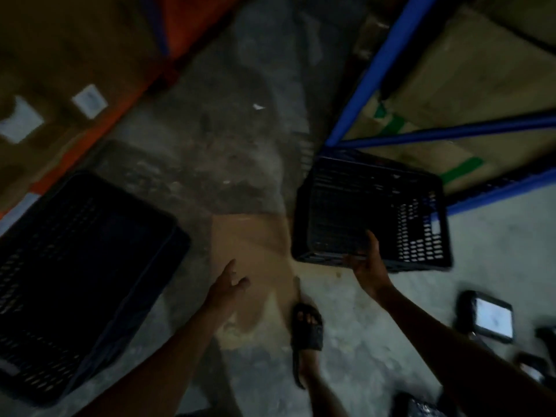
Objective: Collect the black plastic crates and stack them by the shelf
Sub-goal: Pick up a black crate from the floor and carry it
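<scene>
A black perforated plastic crate [373, 209] hangs tilted above the floor at the right, close to the blue shelf frame [382, 58]. My right hand [367, 266] is shut on its near rim, thumb inside. A second, larger black crate [81, 275] lies on the floor at the left. My left hand [228, 284] hovers between the two crates with its fingers spread and nothing in it.
Cardboard boxes [451, 85] fill the blue shelf at the right; an orange-framed shelf [186, 28] with boxes stands at the left. A flat cardboard sheet [249, 245] lies on the concrete floor. My sandalled foot [307, 326] is below it. A lit handheld device [490, 317] lies at the right.
</scene>
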Tool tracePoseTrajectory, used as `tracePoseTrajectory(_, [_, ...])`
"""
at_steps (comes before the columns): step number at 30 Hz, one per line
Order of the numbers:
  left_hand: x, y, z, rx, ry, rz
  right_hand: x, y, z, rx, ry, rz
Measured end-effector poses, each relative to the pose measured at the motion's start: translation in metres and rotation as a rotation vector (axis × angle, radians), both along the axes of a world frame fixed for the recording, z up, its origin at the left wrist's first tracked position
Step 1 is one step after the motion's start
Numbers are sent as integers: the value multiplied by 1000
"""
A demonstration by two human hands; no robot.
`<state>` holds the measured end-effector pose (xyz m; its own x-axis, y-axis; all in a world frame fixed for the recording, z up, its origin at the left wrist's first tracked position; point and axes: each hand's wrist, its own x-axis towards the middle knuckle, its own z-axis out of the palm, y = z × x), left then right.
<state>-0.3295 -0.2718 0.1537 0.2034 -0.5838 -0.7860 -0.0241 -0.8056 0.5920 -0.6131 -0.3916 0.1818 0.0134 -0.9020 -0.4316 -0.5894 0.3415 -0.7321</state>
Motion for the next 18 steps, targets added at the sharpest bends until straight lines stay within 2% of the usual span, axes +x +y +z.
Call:
tracePoseTrajectory(3, [-48, -49, -15, 37, -3, -110, -74, -18, -19, 7, 46, -76])
tracePoseTrajectory(8, [-111, -131, -61, 77, -20, -255, -178, -68, -73, 184, 267, -233])
tracePoseTrajectory(11, [-138, -178, -94, 61, -43, -324, -230, -100, -110, 220, 376, -313])
tracePoseTrajectory(16, [-160, -230, -154, 74, -177, -238, -291, -139, -154, 171, 419, -397])
tracePoseTrajectory(18, [-170, -236, -167, 109, -257, -262, -306, -145, -174, 170, 435, -414])
